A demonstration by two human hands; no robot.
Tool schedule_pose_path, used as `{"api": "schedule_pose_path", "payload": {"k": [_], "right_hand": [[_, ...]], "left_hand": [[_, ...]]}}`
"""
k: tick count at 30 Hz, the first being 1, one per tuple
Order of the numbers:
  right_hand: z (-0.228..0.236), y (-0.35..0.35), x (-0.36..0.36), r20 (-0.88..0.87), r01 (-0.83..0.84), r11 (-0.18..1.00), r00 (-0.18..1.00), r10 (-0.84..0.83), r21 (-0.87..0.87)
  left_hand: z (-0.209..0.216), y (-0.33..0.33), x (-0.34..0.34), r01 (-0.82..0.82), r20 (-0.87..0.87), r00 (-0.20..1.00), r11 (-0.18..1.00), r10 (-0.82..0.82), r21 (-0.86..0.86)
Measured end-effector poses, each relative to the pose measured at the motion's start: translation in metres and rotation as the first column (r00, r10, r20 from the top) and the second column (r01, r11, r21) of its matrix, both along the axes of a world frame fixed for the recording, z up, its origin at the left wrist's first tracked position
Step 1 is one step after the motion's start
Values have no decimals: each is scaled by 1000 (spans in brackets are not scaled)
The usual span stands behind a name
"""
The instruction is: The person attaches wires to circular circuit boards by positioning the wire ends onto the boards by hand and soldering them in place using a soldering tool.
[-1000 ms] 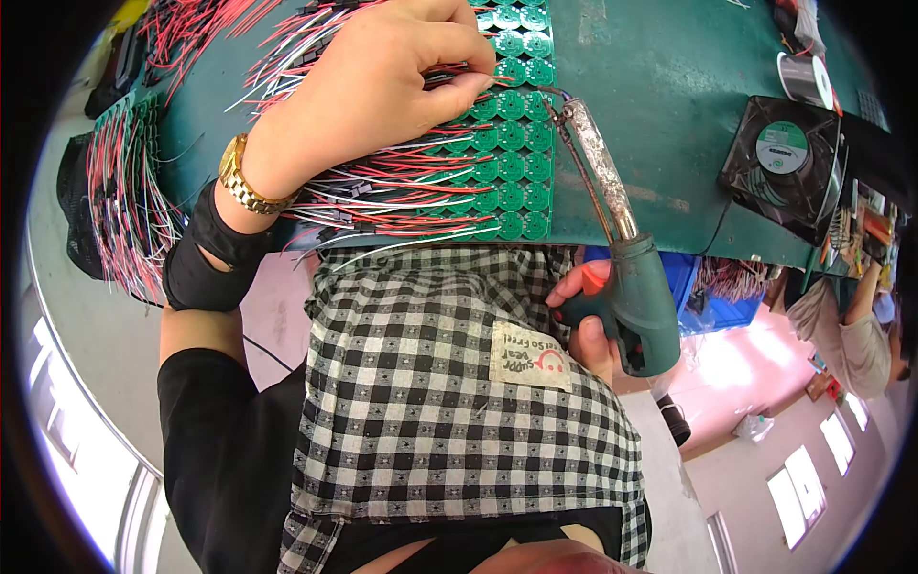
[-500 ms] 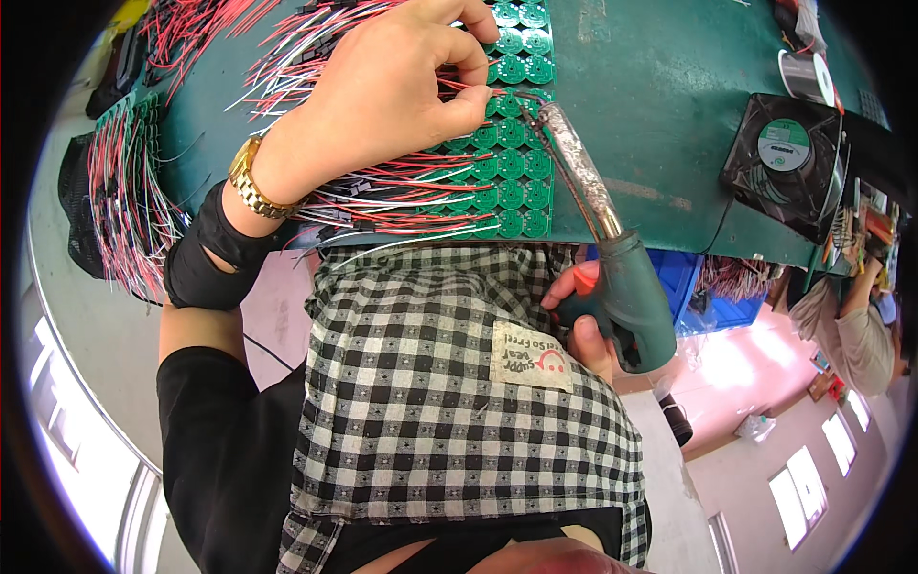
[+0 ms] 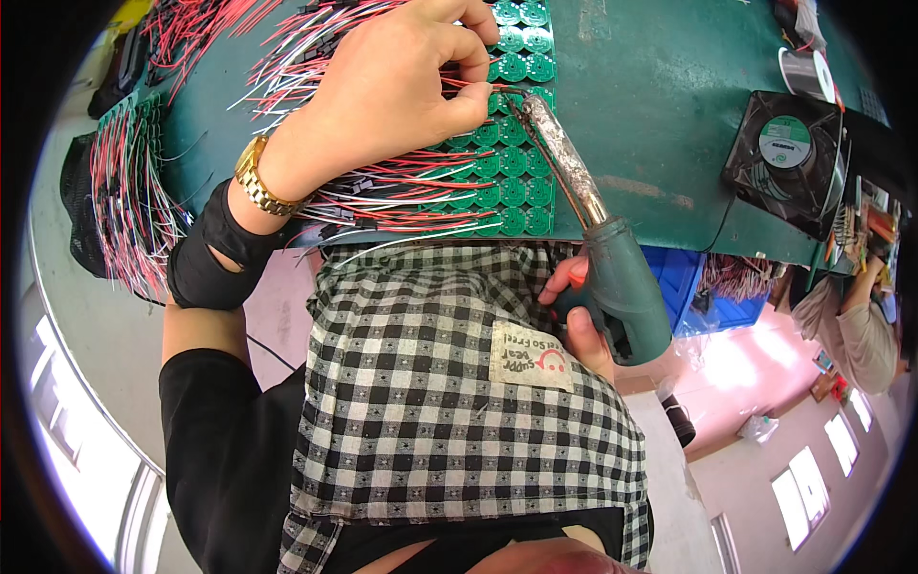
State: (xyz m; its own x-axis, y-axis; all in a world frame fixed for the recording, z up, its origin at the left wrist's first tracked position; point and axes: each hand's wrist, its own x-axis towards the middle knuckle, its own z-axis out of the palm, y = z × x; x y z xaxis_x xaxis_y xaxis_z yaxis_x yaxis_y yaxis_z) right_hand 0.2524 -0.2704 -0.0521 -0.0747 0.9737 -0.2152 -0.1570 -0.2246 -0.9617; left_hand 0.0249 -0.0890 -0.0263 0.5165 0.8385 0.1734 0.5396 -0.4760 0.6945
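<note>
My left hand [image 3: 406,86] reaches over a panel of small round green circuit boards [image 3: 513,165], thumb and forefinger pinched on a thin red wire [image 3: 495,90] at one board. Rows of red and white wires [image 3: 402,187] trail leftward from the boards, partly under that hand and wrist. My right hand [image 3: 580,320] is wrapped round the dark green handle of a soldering iron gun [image 3: 622,287]; a red-orange trigger shows by a finger. The iron's scorched metal barrel [image 3: 566,153] slants up and left, its tip at the board beside the pinched wire. The tip's exact contact is too small to tell.
On the green work mat [image 3: 636,105] at right stand a black fan [image 3: 784,158] and a solder wire spool [image 3: 806,75]. More wired boards [image 3: 134,201] hang at the left edge. Blue bins [image 3: 674,277] sit below the table. Another person's arm [image 3: 856,297] shows at far right.
The soldering iron has shifted slightly left and up, bringing its tip closer to the board by my left fingers. My left hand stays nearly in place, still pinching the wire.
</note>
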Motion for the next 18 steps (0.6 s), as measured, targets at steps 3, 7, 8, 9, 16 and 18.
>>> {"api": "schedule_pose_path", "payload": {"k": [3,7,8,9,16,18], "right_hand": [[-1,2,2,25,-25,998,999,24,62],[-4,1,2,54,-23,999,998,21,46],[-8,-1,2,42,-2,995,999,-2,103],[-5,1,5,41,-7,995,999,3,101],[3,-1,-2,10,216,975,976,-217,43],[-4,-1,-1,4,198,976,980,-199,92]], "left_hand": [[6,0,3,6,-22,1000,999,-6,39],[3,1,2,-2,-34,999,998,5,63],[-1,2,0,5,11,1000,999,-5,47],[-1,1,-1,0,10,1000,999,0,46],[-2,3,-2,19,16,1000,999,-20,46],[-2,2,-3,19,8,1000,999,-19,44]]}}
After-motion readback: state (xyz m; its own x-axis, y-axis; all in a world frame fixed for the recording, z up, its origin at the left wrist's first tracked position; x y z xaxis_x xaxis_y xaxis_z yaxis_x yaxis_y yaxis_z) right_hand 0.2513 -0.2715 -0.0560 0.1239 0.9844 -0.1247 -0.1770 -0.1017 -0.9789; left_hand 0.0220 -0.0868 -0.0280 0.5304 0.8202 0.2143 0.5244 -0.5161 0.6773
